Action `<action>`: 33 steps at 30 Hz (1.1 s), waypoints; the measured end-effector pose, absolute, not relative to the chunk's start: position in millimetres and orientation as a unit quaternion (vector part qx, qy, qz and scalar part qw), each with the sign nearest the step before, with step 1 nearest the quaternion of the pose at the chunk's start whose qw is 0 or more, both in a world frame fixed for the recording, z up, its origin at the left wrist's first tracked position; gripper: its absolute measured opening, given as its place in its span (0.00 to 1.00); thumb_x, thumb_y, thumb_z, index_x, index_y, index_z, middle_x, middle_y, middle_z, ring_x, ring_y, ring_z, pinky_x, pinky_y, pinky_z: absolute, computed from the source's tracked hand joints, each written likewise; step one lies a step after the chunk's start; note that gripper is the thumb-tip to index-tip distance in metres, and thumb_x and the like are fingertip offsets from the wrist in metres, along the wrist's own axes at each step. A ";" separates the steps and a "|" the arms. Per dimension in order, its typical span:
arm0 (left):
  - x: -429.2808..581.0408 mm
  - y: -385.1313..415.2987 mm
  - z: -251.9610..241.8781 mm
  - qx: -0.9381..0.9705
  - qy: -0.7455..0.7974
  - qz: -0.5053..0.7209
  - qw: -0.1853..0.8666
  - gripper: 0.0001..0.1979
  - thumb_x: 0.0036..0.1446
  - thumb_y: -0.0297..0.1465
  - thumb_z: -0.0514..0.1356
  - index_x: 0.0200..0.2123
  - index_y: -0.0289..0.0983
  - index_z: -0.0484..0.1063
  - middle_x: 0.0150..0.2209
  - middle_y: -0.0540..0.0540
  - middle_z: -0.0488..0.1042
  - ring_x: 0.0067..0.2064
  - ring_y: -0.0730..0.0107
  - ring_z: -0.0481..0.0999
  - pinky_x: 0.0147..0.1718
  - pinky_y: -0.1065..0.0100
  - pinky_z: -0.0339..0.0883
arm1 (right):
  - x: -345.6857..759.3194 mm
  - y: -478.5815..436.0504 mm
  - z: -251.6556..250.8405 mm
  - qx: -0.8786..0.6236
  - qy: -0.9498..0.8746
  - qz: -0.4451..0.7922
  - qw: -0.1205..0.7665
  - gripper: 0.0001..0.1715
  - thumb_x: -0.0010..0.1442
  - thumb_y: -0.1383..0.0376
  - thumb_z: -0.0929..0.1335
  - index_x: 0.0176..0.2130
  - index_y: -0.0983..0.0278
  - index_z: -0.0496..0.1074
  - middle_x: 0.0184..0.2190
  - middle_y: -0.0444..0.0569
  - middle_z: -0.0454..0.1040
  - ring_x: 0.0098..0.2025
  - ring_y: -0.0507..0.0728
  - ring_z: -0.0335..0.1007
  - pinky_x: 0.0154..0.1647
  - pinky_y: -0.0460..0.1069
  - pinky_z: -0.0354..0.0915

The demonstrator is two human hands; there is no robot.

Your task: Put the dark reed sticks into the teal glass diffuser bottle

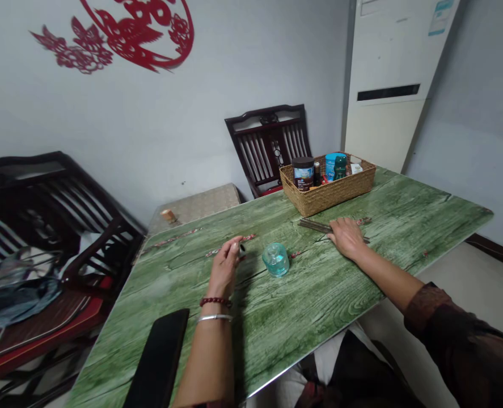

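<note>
Thin dark sticks (pixel 313 226) lie on the green table (pixel 302 317) under the right hand (pixel 347 238), which rests flat and open across them. The left hand (pixel 224 263) pinches a small cylinder (pixel 242 250), partly hidden by the fingers, its kind unclear. A teal glass jar (pixel 275 259) stands between the hands, below the basket (pixel 328 195).

Small dark-ended cylinder (pixel 242 250) pinched in left fingertips (pixel 235 245). Bundle of thin dark sticks (pixel 315 226) lying flat under right fingers (pixel 338 226). Clear turquoise glass jar (pixel 275 259) upright, just beyond left fingertips.
</note>
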State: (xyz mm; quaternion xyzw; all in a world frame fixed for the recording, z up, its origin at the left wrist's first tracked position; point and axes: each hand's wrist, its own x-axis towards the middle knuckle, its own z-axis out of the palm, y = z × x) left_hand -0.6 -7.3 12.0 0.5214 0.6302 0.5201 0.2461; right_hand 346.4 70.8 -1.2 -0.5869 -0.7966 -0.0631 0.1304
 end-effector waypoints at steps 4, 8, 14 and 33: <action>36.5 -4.3 16.3 0.393 0.446 0.697 0.400 0.22 0.48 0.46 0.68 0.43 0.42 0.72 0.41 0.48 0.76 0.40 0.70 0.77 0.41 0.65 0.72 | 309.8 54.1 5.5 -0.421 -0.870 0.118 0.226 0.31 0.58 0.59 0.72 0.57 0.65 0.66 0.54 0.57 0.72 0.56 0.63 0.67 0.56 0.55 0.60; 46.2 -1.7 8.2 0.378 0.399 0.740 0.389 0.21 0.46 0.42 0.70 0.39 0.41 0.68 0.43 0.48 0.76 0.43 0.70 0.78 0.46 0.64 0.72 | 250.7 43.3 -8.3 -0.336 -0.858 0.311 0.233 0.57 0.43 0.55 0.79 0.64 0.62 0.56 0.56 0.56 0.70 0.54 0.63 0.69 0.53 0.55 0.63; 31.2 -1.9 -2.9 0.410 0.428 0.740 0.317 0.20 0.46 0.38 0.70 0.34 0.41 0.62 0.44 0.48 0.76 0.46 0.66 0.79 0.49 0.60 0.69 | 182.0 47.6 -27.2 -0.376 -0.801 0.368 0.285 0.49 0.41 0.55 0.79 0.57 0.61 0.62 0.46 0.50 0.74 0.48 0.61 0.72 0.46 0.53 0.66; 35.6 -8.6 -6.2 0.561 0.504 0.613 0.236 0.17 0.50 0.34 0.68 0.44 0.40 0.72 0.48 0.44 0.75 0.53 0.61 0.74 0.55 0.57 0.65 | 173.4 53.9 -27.6 -0.318 -0.810 0.368 0.329 0.42 0.43 0.56 0.78 0.53 0.60 0.63 0.43 0.47 0.75 0.43 0.60 0.73 0.40 0.50 0.65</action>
